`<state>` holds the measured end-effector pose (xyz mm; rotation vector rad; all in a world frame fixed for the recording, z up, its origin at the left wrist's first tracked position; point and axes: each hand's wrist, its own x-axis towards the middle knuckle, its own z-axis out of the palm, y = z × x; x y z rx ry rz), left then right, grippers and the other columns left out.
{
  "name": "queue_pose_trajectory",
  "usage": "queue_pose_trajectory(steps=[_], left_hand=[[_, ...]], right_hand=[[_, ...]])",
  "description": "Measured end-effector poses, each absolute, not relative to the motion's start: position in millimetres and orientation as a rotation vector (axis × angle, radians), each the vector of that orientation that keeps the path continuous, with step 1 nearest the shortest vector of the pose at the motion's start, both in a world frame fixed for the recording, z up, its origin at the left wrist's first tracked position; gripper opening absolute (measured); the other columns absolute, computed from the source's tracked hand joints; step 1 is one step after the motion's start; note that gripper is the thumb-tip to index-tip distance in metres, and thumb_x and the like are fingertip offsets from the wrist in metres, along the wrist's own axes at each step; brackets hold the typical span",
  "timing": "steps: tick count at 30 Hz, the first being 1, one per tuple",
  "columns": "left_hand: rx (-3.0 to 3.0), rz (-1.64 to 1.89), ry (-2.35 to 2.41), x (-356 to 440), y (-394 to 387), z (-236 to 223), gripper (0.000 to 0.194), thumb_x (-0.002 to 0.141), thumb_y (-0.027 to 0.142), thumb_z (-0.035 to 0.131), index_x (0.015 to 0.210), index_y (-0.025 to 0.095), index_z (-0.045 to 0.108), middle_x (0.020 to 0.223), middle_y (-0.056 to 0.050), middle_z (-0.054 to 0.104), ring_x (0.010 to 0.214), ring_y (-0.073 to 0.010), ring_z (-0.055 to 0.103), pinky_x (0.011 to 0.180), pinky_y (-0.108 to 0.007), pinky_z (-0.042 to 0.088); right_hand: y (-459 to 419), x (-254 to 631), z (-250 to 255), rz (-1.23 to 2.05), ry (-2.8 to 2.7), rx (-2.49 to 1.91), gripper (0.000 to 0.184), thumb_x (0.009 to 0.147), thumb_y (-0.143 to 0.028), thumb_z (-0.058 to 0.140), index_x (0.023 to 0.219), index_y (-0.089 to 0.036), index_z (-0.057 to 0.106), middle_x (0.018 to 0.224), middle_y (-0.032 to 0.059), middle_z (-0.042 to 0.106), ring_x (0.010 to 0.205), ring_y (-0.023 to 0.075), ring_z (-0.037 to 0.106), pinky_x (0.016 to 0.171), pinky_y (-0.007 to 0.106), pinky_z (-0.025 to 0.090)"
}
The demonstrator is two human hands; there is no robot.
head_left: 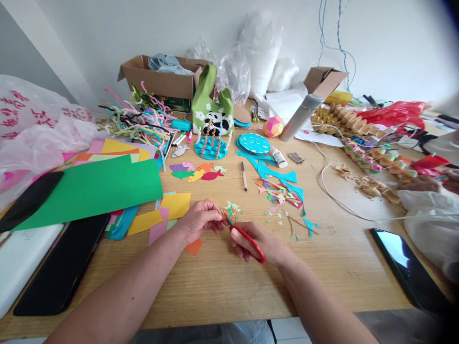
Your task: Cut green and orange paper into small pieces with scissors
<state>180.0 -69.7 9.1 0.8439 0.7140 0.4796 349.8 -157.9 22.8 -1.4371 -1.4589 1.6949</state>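
My right hand (251, 239) grips red-handled scissors (255, 248), whose blades point up and left toward my left hand. With fingertips pinched, my left hand (203, 217) holds a small piece of orange paper at the blade tips; most of it is hidden by the fingers. Just beyond the blades lies a small pile of green and orange paper snippets (232, 209). An orange paper scrap (194, 247) lies on the table below my left hand. Farther back are several colourful paper fish (197, 173) and a pen (244, 176).
Coloured sheets, a green one (118, 188) on top, cover the left side. Blue paper offcuts (268, 169) lie right of the pen. At the back stand a panda bag (213, 112) and a grey flask (301, 117). A phone (405, 267) and another person's hand (419, 184) are at right.
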Motion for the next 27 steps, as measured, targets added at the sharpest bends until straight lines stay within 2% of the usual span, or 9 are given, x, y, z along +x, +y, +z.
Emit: queue_pose_trajectory(steps=[19,27], left_hand=[[0.846,0.471,0.738,180.8,-69.5,10.2,0.013,0.055,0.019,0.068,0.059,0.014,0.057,0.062,-0.007,0.069,0.049,-0.0121,0.058,0.047,-0.023,0.044],[0.803,0.489,0.727,180.9,-68.6,8.9,0.015,0.058,0.021,0.069,0.066,0.013,0.059,0.066,-0.010,0.071,0.050,-0.0134,0.059,0.048,-0.024,0.045]], right_hand=[[-158.0,349.2,25.1,1.670,-1.433,-1.519,0.048,0.077,-0.064,0.059,0.068,-0.018,0.045,0.047,-0.0059,0.048,0.035,0.0064,0.044,0.032,0.016,0.033],[-157.3,349.2,26.6,1.651,-1.389,-1.548,0.049,0.077,-0.063,0.060,0.065,-0.018,0.044,0.044,-0.0061,0.048,0.032,0.0055,0.042,0.031,0.015,0.029]])
